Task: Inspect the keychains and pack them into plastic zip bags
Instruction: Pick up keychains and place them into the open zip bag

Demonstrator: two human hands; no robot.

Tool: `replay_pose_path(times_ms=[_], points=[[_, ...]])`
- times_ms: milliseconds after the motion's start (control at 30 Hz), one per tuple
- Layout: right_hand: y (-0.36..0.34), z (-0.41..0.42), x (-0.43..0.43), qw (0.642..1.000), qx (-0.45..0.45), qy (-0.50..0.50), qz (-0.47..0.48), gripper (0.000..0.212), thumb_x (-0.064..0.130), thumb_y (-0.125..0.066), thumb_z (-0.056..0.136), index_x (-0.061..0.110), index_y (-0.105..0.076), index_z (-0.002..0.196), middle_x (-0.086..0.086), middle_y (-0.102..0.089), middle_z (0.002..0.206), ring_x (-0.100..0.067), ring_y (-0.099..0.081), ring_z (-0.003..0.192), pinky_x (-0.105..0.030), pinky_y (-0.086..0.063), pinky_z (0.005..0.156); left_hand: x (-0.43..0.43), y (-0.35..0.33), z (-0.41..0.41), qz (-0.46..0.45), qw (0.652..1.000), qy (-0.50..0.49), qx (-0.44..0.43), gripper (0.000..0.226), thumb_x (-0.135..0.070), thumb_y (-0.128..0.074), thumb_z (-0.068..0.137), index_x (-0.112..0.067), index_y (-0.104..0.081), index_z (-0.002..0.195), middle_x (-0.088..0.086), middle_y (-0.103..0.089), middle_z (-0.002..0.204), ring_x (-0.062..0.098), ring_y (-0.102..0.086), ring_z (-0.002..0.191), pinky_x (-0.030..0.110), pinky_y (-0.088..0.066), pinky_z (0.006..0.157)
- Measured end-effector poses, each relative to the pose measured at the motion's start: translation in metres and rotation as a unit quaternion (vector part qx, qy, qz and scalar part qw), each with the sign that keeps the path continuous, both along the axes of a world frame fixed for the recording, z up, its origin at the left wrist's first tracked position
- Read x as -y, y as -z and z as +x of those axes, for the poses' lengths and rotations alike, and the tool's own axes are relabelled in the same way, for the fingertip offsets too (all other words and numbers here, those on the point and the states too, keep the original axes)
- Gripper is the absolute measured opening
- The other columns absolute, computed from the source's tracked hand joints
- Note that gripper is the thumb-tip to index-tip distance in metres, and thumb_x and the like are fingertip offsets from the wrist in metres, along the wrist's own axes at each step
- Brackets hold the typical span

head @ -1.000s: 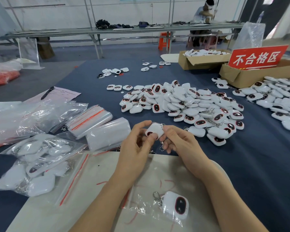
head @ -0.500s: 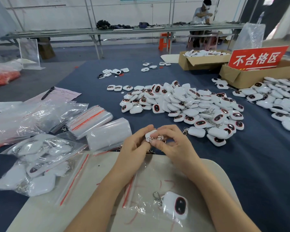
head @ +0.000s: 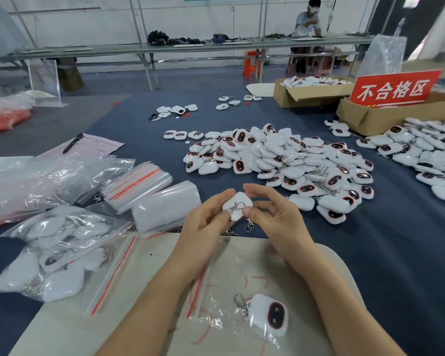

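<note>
Keychain (head: pixel 239 197), white, is held btwn both hands over the near-centre of the blue surface (head: pixel 396 253), just past the far edge of a beige mat (head: pixel 62 325). Left hand (head: pixel 203 227) pinches its left side w/ thumb and curled fingers. Right hand (head: pixel 278 219) pinches its right edge w/ the thumb, index finger arched over the top. It shows a plain white back, w/ the metal clasp (head: pixel 236 207) lying across it. Near, btwn the forearms, a second keychain (head: pixel 272 316) lies face up, dark oval window w/ red rim, at a crinkled clear zip bag (head: pixel 211 304) w/ a red seal line; can't tell if it's inside the bag or on top. Left of the hands are two stacks of empty zip bags (head: pixel 149 186), and nearer left, filled bags (head: pixel 54 253) w/ several white keychains each. Beyond the hands is a big loose pile of keychains (head: pixel 280 160). Another pile (head: pixel 427 155) lies far right, beside a cardboard box (head: pixel 365 119) carrying a red sign (head: pixel 393 89). Pen (head: pixel 72 143) rests on pink paper (head: pixel 100 147), far left.
</note>
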State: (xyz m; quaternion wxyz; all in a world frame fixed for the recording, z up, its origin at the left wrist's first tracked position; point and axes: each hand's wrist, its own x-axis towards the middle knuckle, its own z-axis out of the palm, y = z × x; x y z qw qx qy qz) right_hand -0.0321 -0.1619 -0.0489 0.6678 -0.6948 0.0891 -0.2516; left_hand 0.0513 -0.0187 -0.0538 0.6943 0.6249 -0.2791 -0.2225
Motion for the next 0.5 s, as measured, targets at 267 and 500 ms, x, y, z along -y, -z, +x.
replay_pose_path(times_ms=[267, 500], points=[[-0.0034, -0.0052, 0.0005, 0.999, 0.006, -0.017, 0.033, 0.024, 0.004, -0.066, 0.093, 0.018, -0.071, 0.112, -0.001, -0.078, 0.085, -0.007, -0.069, 0.075, -0.014, -0.051, 0.075, 0.0026, -0.0005, 0.0018, -0.028, 0.997, 0.018, -0.063, 0.037, 0.004, -0.039, 0.105, -0.015, -0.064, 0.124, 0.004, -0.077, 0.109, 0.022, -0.074, 0.102, 0.021, -0.057, 0.081], [-0.0041, -0.0063, 0.0011, 0.999, -0.001, -0.012, 0.04, 0.02, 0.009, -0.068, 0.093, 0.019, -0.072, 0.11, 0.0, -0.078, 0.083, -0.004, -0.068, 0.071, -0.013, -0.051, 0.073, 0.0018, 0.0005, 0.0037, -0.037, 0.996, 0.032, -0.074, 0.036, 0.003, -0.038, 0.104, -0.012, -0.063, 0.125, 0.013, -0.077, 0.102, 0.023, -0.075, 0.094, 0.021, -0.057, 0.077]])
